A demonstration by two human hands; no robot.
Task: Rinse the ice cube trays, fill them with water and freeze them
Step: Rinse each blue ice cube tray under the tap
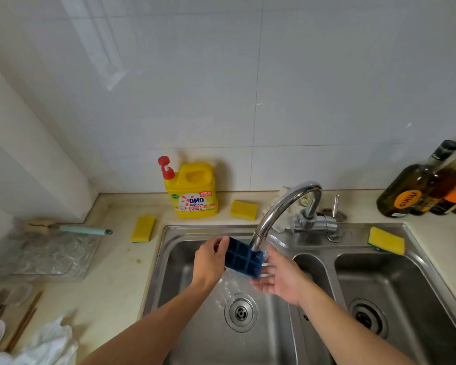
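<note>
White wall tiles behind, pale countertop in front, and the action sits over the left basin of the stainless steel double sink (177, 259). Right there, the dark blue plastic ice cube tray (244, 258) is held up above the basin. It is tilted with its compartments facing the camera, directly beneath the mouth of the curved chrome tap (282, 206). Water (229, 283) is running, sheeting off the tray's lower edge and splashing down towards the round drain strainer (240, 312).

The left hand (209, 262) has the tray's left end, fingers wrapped round it in a firm grasp. The right hand (279, 280) is at the other end, palm up, fingers stretched out and relaxed under the tray's right corner, thumb raised beside it. Whether those fingertips actually touch the plastic is hard to call.

Moving out now. Behind the sink, against the wall, stands a yellow detergent jug with a red pump (192, 191). A yellow sponge (143, 228) lies on the counter left of the sink, a second sponge (244, 209) just right of the jug, and a third sponge (386, 240) on the rim above the right basin. Far right, there's a cluster of dark glass bottles (406, 191). Far left is a clear plastic tray (50, 256) with a mint-handled brush (82, 229) lying at its far edge. In the lower left corner, a crumpled white cloth (53, 341) sits beside wooden chopsticks (24, 320).
</note>
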